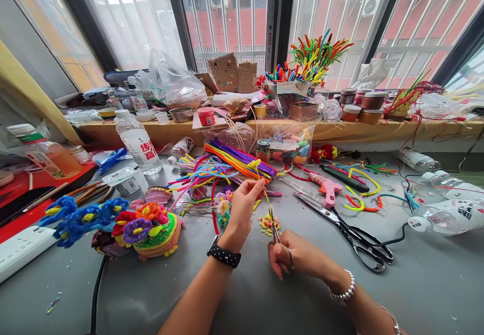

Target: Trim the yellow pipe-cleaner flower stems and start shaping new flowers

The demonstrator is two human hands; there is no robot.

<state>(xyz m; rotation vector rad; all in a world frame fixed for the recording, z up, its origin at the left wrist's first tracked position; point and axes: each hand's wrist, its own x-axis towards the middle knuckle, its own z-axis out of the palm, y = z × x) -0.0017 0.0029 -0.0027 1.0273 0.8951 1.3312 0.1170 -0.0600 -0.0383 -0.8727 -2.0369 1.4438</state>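
Thumb and fingertips of the left hand (242,206) are pressed together around a thin yellow pipe cleaner (267,198), which is held over the grey table (151,297) near its middle. Part of it sticks up above the pinch, in front of a bundle of purple, orange and yellow pipe cleaners (242,159), and the rest slants down toward the right hand (291,253). That hand is curled, its fingers wrapped about the handles of a small pair of scissors (275,230), blades pointing up at the lower stretch of the yellow stem; whether they are closed on it, I cannot tell. Just behind the blades sits a little heap of yellow and reddish clippings (266,225). A dark dotted watch strap (226,257) circles the left wrist, and a beaded bracelet (347,288) the right. To the right of the hands lie large black-handled scissors (350,234) and, farther back, a pink glue gun (328,187). Well off to the left, blue fuzzy flowers (87,219) rest beside red, orange and purple ones (136,230)
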